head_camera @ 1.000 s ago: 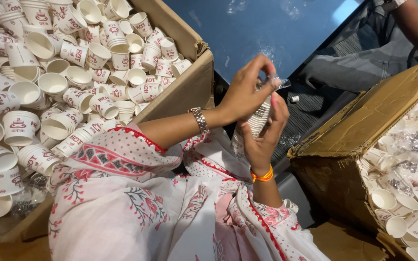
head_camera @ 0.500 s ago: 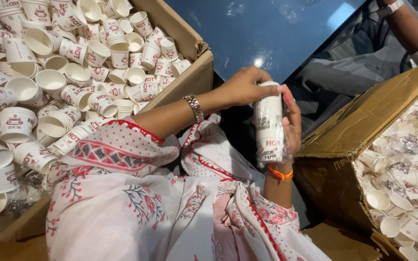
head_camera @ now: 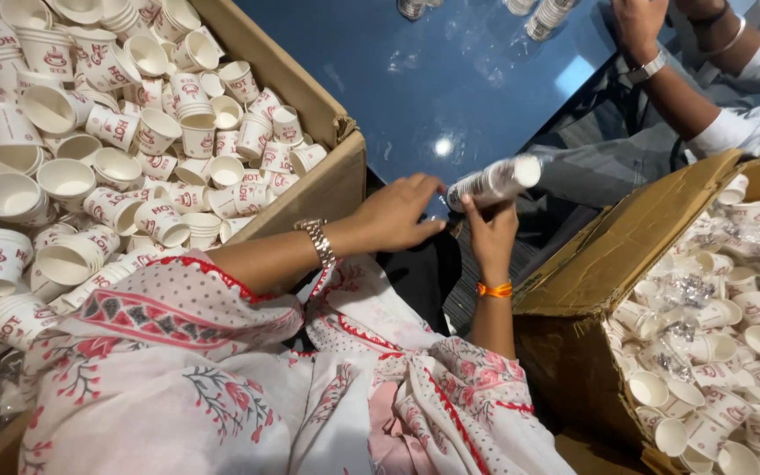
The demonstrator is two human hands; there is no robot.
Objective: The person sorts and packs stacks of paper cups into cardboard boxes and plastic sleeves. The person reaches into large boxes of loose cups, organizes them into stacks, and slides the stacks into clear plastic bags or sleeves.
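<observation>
My right hand (head_camera: 491,236), with an orange band at the wrist, grips a plastic-wrapped stack of white paper cups (head_camera: 496,179). The stack lies tilted on its side over the edge of the dark blue table (head_camera: 415,97). My left hand (head_camera: 396,216), with a metal bracelet at the wrist, hovers just left of the stack's lower end, fingers spread and holding nothing. Both arms wear white sleeves with a red floral print.
A big cardboard box (head_camera: 314,92) of loose printed paper cups stands on my left. Another box (head_camera: 635,242) of cups and plastic wrap sits on my right. Across the table, another person's hands (head_camera: 642,25) work near wrapped cup stacks (head_camera: 549,16).
The cup stack stood upright between both my hands; now it is tipped sideways and pushed out toward the blue table. My left hand has come off it.
</observation>
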